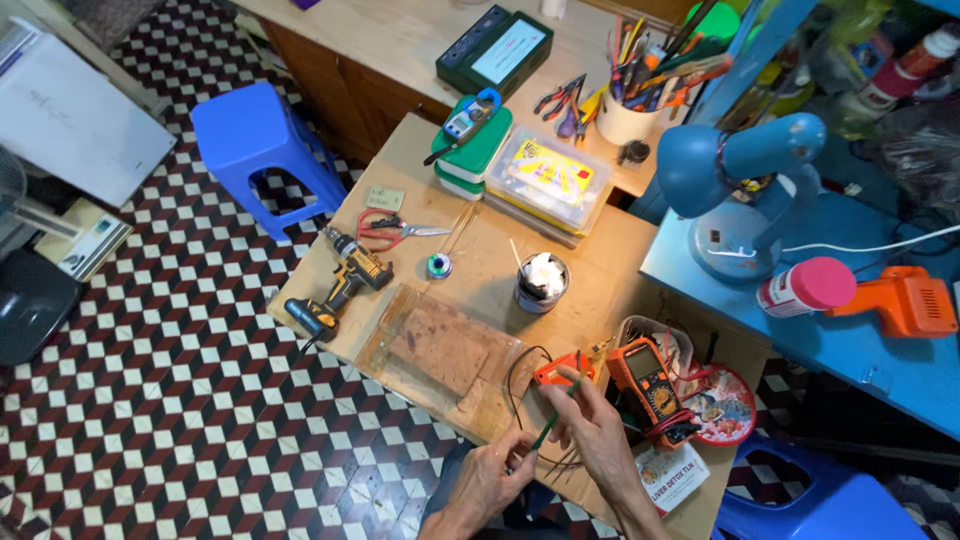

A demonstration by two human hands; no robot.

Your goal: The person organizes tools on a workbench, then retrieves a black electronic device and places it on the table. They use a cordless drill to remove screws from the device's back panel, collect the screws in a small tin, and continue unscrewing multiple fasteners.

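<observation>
1. Busy with thin wires at the near edge of the wooden surface; step looks like early fiddling (a guess).
2. Left hand pinching a wire end; fingers curled.
3. Right hand pinching a green stick tool, tip up by the small orange box.
4. Next: likely a tiny, steady poke; orange meter just beside.
</observation>
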